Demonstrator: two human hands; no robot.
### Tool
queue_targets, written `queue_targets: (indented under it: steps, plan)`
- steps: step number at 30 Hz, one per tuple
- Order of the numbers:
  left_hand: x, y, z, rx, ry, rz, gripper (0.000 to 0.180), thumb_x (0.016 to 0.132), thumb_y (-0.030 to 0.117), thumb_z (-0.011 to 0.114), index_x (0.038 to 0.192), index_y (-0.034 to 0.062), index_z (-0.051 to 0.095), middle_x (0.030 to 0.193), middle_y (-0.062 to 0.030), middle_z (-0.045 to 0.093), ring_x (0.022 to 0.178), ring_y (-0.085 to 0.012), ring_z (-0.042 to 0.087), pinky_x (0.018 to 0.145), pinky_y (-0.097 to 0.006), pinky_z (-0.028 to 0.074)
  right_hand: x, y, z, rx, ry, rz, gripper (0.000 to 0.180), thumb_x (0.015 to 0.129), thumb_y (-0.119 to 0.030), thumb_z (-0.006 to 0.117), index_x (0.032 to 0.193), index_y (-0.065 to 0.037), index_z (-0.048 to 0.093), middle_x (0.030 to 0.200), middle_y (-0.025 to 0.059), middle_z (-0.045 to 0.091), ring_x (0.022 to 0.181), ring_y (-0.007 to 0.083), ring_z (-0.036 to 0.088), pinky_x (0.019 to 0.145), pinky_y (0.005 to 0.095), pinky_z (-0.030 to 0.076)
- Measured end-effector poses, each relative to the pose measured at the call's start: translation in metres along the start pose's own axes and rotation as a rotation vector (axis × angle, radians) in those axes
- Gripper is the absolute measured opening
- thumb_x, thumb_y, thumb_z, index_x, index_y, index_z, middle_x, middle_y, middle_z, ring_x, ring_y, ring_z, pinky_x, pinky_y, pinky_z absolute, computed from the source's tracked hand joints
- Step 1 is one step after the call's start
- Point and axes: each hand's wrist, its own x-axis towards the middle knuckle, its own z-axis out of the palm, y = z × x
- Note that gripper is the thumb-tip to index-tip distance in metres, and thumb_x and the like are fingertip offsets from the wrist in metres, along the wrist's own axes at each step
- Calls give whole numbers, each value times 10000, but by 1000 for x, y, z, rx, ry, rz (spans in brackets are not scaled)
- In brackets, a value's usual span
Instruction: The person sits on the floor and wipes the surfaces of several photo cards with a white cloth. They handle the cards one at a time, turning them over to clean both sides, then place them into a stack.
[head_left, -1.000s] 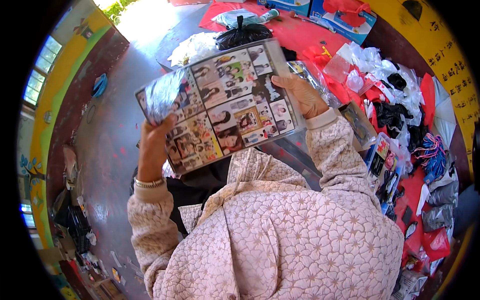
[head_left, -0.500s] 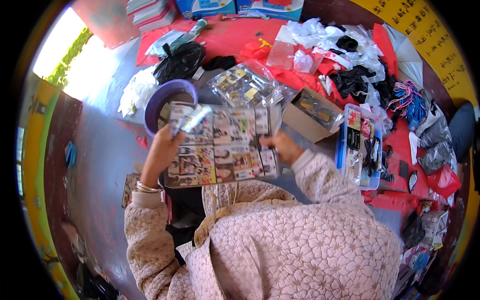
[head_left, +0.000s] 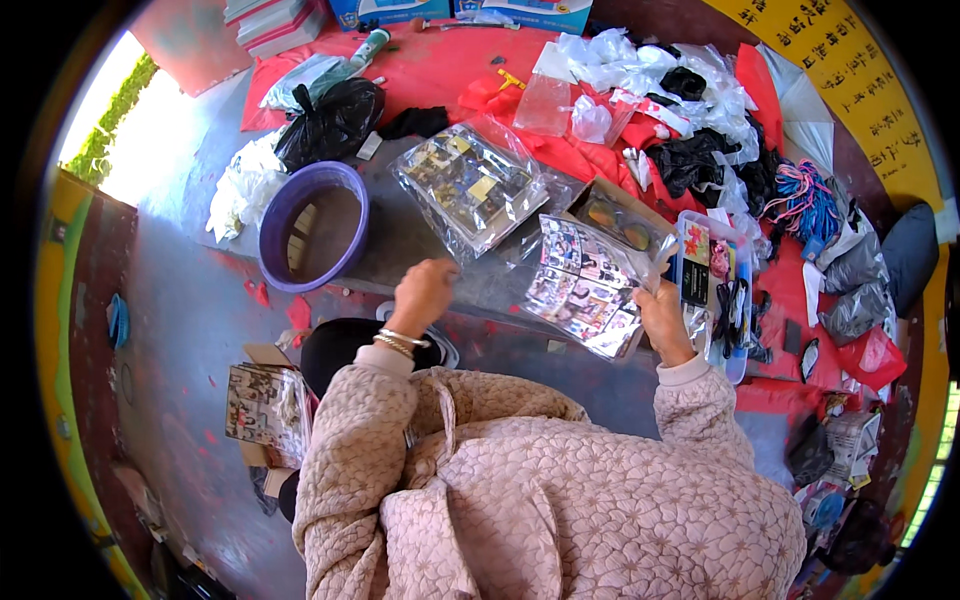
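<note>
My right hand (head_left: 663,318) is closed on the right edge of a picture sheet (head_left: 585,280) in a clear plastic sleeve. Small photos of people cover the sheet, which tilts over the front of the low table beside an open cardboard box (head_left: 655,208). My left hand (head_left: 422,296) hovers apart from it, fingers curled in; whatever they may hold is hidden. Just beyond that hand, a clear plastic bag (head_left: 470,190) of similar picture sheets lies on the table. To its left stands a purple basin (head_left: 352,255).
A clear bin (head_left: 740,330) of small goods sits at the right, near bundled cords (head_left: 800,195). Plastic bags (head_left: 640,75) pile up on red cloth (head_left: 430,65). A black bag (head_left: 330,120) lies behind the basin. Low at my left is a carton (head_left: 265,405) of picture sheets.
My left hand has let go of the picture sheet and come down toward me. My right hand has carried the sheet rightward to the cardboard box, tilting it.
</note>
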Motion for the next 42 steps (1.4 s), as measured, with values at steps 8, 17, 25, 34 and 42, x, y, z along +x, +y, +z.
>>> queue_targets:
  steps: [8,17,25,34,42]
  plan:
    - [17,11,54,625,-102,387,515,771,462,528,1255,333,406,1386,-191,194,1231,-323,305,954,-558,233,1,-12,2,-405,-91,-13,312,706,-61,514,996,50,540,883,235,591,802,335,579,719,348,428]
    - [62,16,78,750,-397,332,340,868,304,396,1190,380,474,1026,-114,541,1089,-293,431,1005,-599,11,12,-47,37,-590,-402,-51,411,728,-38,505,1138,-51,527,985,249,569,889,311,584,790,328,424]
    - [92,2,103,793,-300,143,334,831,354,438,1107,219,570,1073,-59,493,1094,-235,406,995,-615,72,17,-30,18,-507,-439,56,242,731,-86,550,942,31,562,767,186,591,693,217,544,683,312,425]
    - [87,-14,90,353,-98,73,607,762,189,534,1302,40,302,1373,-77,258,1258,-219,266,969,-615,170,7,-27,20,316,-108,311,194,727,-11,527,903,55,576,790,59,600,695,119,553,641,254,445]
    - [73,-8,46,83,-127,-77,624,762,60,432,1346,65,214,1419,-45,168,1287,-208,218,940,-632,206,4,-19,68,629,115,182,350,739,52,494,1088,68,478,997,103,570,854,154,550,780,279,422]
